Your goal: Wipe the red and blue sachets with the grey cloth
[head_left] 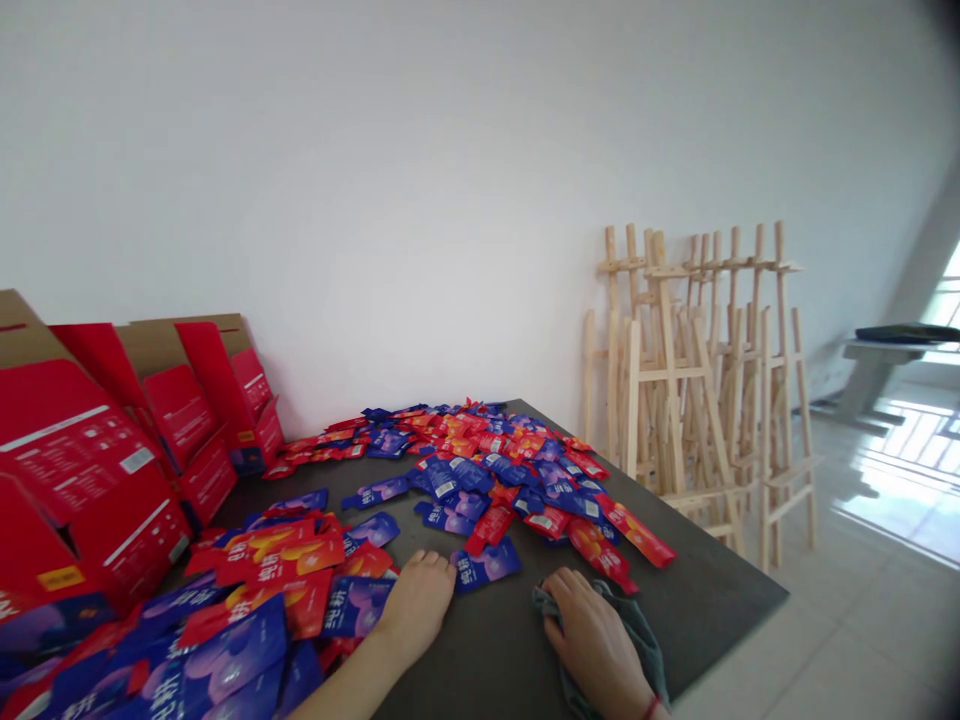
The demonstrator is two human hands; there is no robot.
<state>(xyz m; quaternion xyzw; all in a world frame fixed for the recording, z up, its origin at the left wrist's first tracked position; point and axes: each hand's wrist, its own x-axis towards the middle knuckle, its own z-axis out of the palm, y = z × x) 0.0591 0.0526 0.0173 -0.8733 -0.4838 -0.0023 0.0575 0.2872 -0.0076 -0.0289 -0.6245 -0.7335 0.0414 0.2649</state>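
Observation:
My right hand is wrapped over a grey-green cloth, pressed against the dark tabletop. The cloth bunches under the palm and trails out beside the wrist. My left hand rests on the table with its fingers curled under; whatever they may hold is hidden. Just right of its knuckles lies a blue pouch with white lettering. A pile of red and blue pouches is close on its left. Beyond both hands, a wider heap of mixed pouches spreads toward the wall.
Open red cartons with brown inner flaps stand in a row along the left. The dark table ends at a corner on the right. Several wooden easels lean together by the white wall. A grey-white table stands farther right.

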